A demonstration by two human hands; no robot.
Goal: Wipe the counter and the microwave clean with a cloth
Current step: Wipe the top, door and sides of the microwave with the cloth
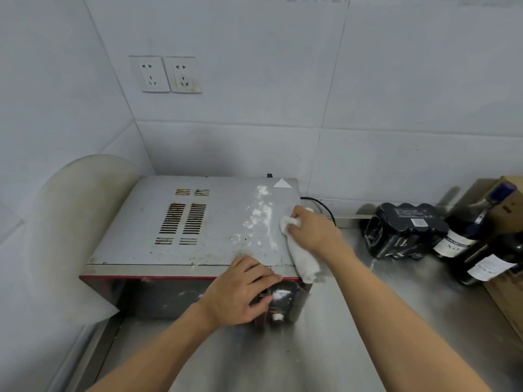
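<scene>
A grey microwave (pixel 141 233) with vent slots stands on the steel counter (pixel 325 343) in the corner. White powder (pixel 259 213) is scattered over the right part of its top. My right hand (pixel 314 227) grips a white cloth (pixel 304 261) at the top's right edge, beside the powder; the cloth's tail hangs down the right side. My left hand (pixel 240 290) rests over the front top edge near the control panel, fingers curled over the edge and thumb down the front.
A shrink-wrapped pack of dark cans (pixel 402 230) and dark bottles (pixel 464 236) stand to the right, beside a cardboard box (pixel 506 205). A black cable (pixel 322 206) runs behind the microwave. A pale round board (pixel 70 222) leans on the left wall. Two sockets (pixel 167 75) sit above.
</scene>
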